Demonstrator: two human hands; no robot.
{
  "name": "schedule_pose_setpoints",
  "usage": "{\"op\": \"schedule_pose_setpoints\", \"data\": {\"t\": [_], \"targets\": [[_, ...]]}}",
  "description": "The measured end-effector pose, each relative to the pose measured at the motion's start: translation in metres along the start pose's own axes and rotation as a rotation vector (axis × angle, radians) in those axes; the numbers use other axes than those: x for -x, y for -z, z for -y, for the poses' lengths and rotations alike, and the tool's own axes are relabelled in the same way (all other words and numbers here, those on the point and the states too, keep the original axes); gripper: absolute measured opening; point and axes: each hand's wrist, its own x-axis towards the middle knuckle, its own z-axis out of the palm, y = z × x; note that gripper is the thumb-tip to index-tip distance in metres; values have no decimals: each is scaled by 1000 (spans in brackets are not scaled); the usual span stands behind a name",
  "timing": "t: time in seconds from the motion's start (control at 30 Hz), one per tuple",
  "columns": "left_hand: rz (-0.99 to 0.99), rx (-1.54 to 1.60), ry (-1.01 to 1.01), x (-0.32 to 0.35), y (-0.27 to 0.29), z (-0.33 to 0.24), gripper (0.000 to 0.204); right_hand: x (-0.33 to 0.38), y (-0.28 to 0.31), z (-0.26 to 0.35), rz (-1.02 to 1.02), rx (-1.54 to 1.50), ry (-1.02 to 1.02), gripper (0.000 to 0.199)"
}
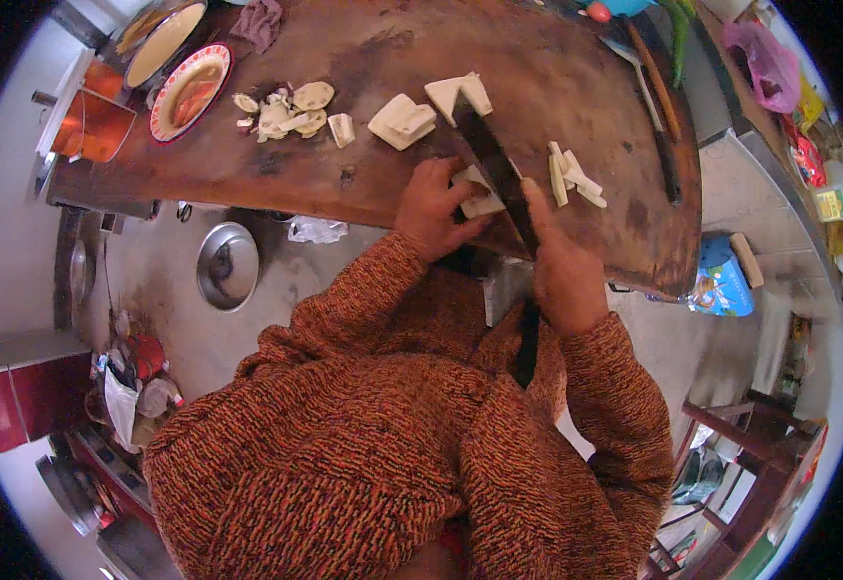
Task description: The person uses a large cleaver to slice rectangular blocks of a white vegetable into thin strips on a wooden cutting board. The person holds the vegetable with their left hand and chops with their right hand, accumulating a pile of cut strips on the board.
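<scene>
My right hand (568, 275) is closed round a long dark-bladed knife (489, 155), whose blade points away from me over the board. Under the blade, near the board's front edge, lies a pale slab (480, 200) of food. My left hand (433, 208) presses this slab with curled fingers, just left of the blade; part of it is hidden. Right of the knife lie several pale cut sticks (573, 176). Beyond my hands rest another pale slab (458, 95), partly behind the knife tip, and a stack of slabs (402, 122).
Sliced pale pieces (291, 111) lie in a heap on the wooden board (363, 184). A red-rimmed bowl (189, 92) stands at the far left. On the right are a long-handled spatula (649, 92) and green vegetables (679, 39). A metal basin (228, 266) sits on the floor.
</scene>
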Motion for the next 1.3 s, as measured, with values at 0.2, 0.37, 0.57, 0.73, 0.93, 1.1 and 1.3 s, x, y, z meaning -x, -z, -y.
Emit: {"op": "schedule_pose_setpoints", "data": {"t": [0.2, 0.37, 0.57, 0.73, 0.93, 1.1, 1.3], "targets": [[-61, -2, 9, -2, 3, -5, 42, 12, 21, -6, -246, -583, -188, 79], [-190, 1, 74, -2, 3, -12, 44, 16, 31, 3, -371, -1128, -295, 81], [-7, 857, 575, -26, 20, -50, 32, 21, 17, -1, -225, -1497, -356, 84], [-46, 2106, 751, -41, -3, -30, 44, 15, 2, 15, -102, -1575, -409, 85], [-211, 1938, 835, -30, -6, -17, 33, 14, -7, 15, -39, -1555, -399, 86], [-282, 1890, 795, -13, 0, 4, 28, 18, -3, 24, -96, -1564, -456, 85], [-385, 1938, 726, -4, 34, 21, 30, 28, -8, 9, -155, -1506, -430, 78]]}}
